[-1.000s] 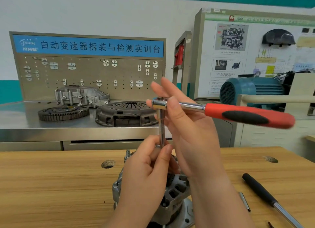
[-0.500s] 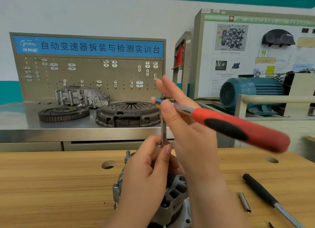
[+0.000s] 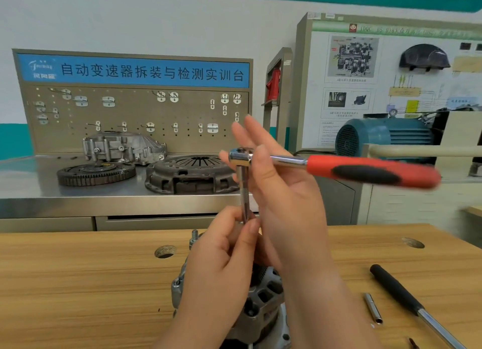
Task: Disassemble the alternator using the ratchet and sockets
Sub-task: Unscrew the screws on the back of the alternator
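- Fingers (image 3: 251,228) of the left hand (image 3: 221,270) pinch the lower end of an upright extension bar (image 3: 243,192). The bar's tip is hidden behind them.
- The right hand (image 3: 281,192) steadies the ratchet (image 3: 373,171) at the top of the bar. Its thumb is clamped over the chrome neck just beside the head, and its fingers stand straight behind it.
- The ratchet's red-and-black handle reaches out to the right, roughly level and free of either hand.
- The alternator (image 3: 260,304) sits on the wooden counter (image 3: 78,283) directly beneath both hands, at the near edge. It is partly covered by the wrists, and a threaded stud (image 3: 194,236) rises at its far left side.
- To the right on the same counter lie a black-handled tool (image 3: 399,294) and, just beside it, a small metal sleeve (image 3: 373,308), apart from the alternator.
- Two round holes (image 3: 164,251) show in the counter top, one on each side of the hands.
- Behind, a steel counter (image 3: 31,192) carries a toothed flywheel (image 3: 96,172), a clutch cover (image 3: 190,174) and a cast housing (image 3: 125,148). They stand below a pegboard (image 3: 133,114) with a blue sign.
- A blue motor (image 3: 383,137) stands at the far right, in front of a display board (image 3: 365,88).
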A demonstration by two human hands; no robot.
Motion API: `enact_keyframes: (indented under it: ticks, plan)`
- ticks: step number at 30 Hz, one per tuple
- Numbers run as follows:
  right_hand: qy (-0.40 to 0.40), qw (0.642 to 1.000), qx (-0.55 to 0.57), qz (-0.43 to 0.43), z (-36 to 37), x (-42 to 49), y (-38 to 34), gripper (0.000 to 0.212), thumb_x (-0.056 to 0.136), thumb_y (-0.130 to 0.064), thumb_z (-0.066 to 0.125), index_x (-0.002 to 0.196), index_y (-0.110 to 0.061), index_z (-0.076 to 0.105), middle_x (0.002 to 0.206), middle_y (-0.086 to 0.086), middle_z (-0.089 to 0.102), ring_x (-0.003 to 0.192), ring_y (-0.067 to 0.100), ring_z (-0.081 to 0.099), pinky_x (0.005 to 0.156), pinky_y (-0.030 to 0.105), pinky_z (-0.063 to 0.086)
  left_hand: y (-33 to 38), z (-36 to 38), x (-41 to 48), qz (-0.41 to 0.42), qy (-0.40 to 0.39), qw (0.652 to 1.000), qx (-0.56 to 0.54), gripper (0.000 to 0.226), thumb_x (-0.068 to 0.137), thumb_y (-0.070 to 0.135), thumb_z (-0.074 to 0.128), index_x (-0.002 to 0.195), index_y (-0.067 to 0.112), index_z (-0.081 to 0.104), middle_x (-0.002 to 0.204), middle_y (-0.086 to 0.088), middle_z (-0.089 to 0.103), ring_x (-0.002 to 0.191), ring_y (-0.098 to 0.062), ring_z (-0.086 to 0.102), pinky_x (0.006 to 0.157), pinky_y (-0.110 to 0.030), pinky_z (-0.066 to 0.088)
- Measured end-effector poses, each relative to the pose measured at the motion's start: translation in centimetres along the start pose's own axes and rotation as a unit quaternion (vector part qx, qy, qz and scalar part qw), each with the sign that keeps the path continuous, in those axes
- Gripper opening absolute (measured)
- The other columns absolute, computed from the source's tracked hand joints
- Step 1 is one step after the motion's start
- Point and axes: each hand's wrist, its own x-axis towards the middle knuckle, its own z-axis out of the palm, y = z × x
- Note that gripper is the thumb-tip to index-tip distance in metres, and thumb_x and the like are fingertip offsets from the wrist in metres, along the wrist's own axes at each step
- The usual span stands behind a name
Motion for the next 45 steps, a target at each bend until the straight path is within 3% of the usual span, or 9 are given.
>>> enact_keyframes:
  ticks: [6, 10, 13, 20, 26, 29, 33, 39, 45]
  plan:
    - [0.015, 0.99, 0.073, 0.122, 0.02, 0.18, -0.01, 0.053, 0.08, -0.06, 0.044, 0.113, -0.024, 0.066, 0.104, -0.001, 0.076, 0.099, 0.017, 0.071, 0.075, 0.019, 0.055, 0.41, -0.15, -0.02, 0.019, -0.026, 0.999, 0.012, 0.015, 0.092, 0.035, 0.049, 0.094, 0.039, 0.064, 0.074, 0.009, 0.069, 0.066, -0.002, 0.062, 0.06, -0.013, 0.047]
    - [0.033, 0.999, 0.004, 0.002, -0.02, 0.19, -0.03, 0.022, 0.085, -0.046, 0.065, 0.105, -0.042, 0.072, 0.121, -0.013, 0.069, 0.118, 0.006, 0.061, 0.1, 0.022, 0.047, 0.28, 0.1, 0.05, -0.008, -0.005, 1.0, -0.006, 0.015, 0.089, 0.03, 0.049, 0.086, 0.037, 0.062, 0.065, 0.004, 0.07, 0.057, -0.003, 0.063, 0.058, -0.016, 0.048]
    - [0.02, 1.0, 0.022, 0.004, -0.15, 0.16, 0.13, 0.024, 0.086, -0.04, 0.064, 0.11, -0.042, 0.068, 0.121, -0.017, 0.068, 0.122, 0.008, 0.058, 0.105, 0.026, 0.044, 0.14, 0.12, 0.01, -0.009, -0.008, 1.0, -0.013, 0.014, 0.089, 0.032, 0.05, 0.086, 0.037, 0.062, 0.065, 0.002, 0.07, 0.057, -0.005, 0.064, 0.057, -0.016, 0.048]
    - [0.012, 0.988, 0.081, 0.129, 0.11, 0.25, -0.18, 0.052, 0.079, -0.059, 0.045, 0.112, -0.024, 0.066, 0.105, -0.003, 0.076, 0.093, 0.015, 0.072, 0.072, 0.02, 0.057, 0.63, -0.23, -0.01, 0.039, -0.023, 0.998, 0.034, 0.018, 0.091, 0.044, 0.044, 0.095, 0.043, 0.062, 0.078, 0.012, 0.069, 0.069, 0.0, 0.062, 0.059, -0.009, 0.046]
    - [0.007, 0.999, 0.036, 0.024, -0.01, 0.12, -0.16, 0.025, 0.087, -0.034, 0.063, 0.111, -0.038, 0.067, 0.121, -0.015, 0.068, 0.119, 0.008, 0.061, 0.105, 0.023, 0.044, 0.31, 0.05, 0.03, 0.008, -0.001, 1.0, 0.008, 0.012, 0.089, 0.034, 0.05, 0.087, 0.039, 0.061, 0.064, 0.005, 0.069, 0.056, -0.004, 0.063, 0.055, -0.016, 0.049]
    - [0.004, 0.99, 0.104, 0.1, 0.13, 0.18, -0.28, 0.029, 0.089, -0.047, 0.056, 0.111, -0.031, 0.067, 0.113, -0.007, 0.073, 0.101, 0.016, 0.071, 0.086, 0.022, 0.055, 0.23, -0.12, -0.02, 0.008, -0.012, 1.0, 0.005, 0.018, 0.085, 0.051, 0.05, 0.094, 0.04, 0.061, 0.069, -0.001, 0.07, 0.061, -0.017, 0.063, 0.057, -0.026, 0.049]
    - [0.026, 0.98, 0.117, 0.157, 0.14, 0.28, -0.35, 0.052, 0.077, -0.056, 0.046, 0.105, -0.019, 0.069, 0.099, 0.001, 0.077, 0.084, 0.015, 0.073, 0.063, 0.017, 0.055, 0.21, -0.23, -0.02, 0.038, -0.028, 0.998, 0.045, 0.023, 0.087, 0.051, 0.042, 0.1, 0.043, 0.06, 0.078, 0.009, 0.069, 0.07, -0.008, 0.063, 0.062, -0.023, 0.048]
    - [0.045, 0.996, 0.079, 0.021, 0.37, 0.06, 0.1, 0.021, 0.084, -0.028, 0.063, 0.1, -0.034, 0.074, 0.117, -0.013, 0.071, 0.117, 0.007, 0.061, 0.103, 0.023, 0.045, -0.02, 0.08, 0.1, 0.001, 0.013, 1.0, 0.021, 0.012, 0.086, 0.041, 0.052, 0.083, 0.03, 0.058, 0.063, -0.004, 0.065, 0.055, -0.017, 0.054, 0.053, -0.026, 0.042]
    - [0.033, 0.983, 0.148, 0.104, 0.45, 0.06, 0.12, 0.038, 0.083, -0.049, 0.056, 0.106, -0.023, 0.071, 0.109, 0.001, 0.074, 0.1, 0.021, 0.071, 0.09, 0.029, 0.056, -0.11, -0.08, -0.11, 0.016, 0.0, 1.0, 0.013, 0.027, 0.084, 0.057, 0.046, 0.088, 0.034, 0.059, 0.065, -0.01, 0.059, 0.059, -0.028, 0.049, 0.055, -0.035, 0.038]
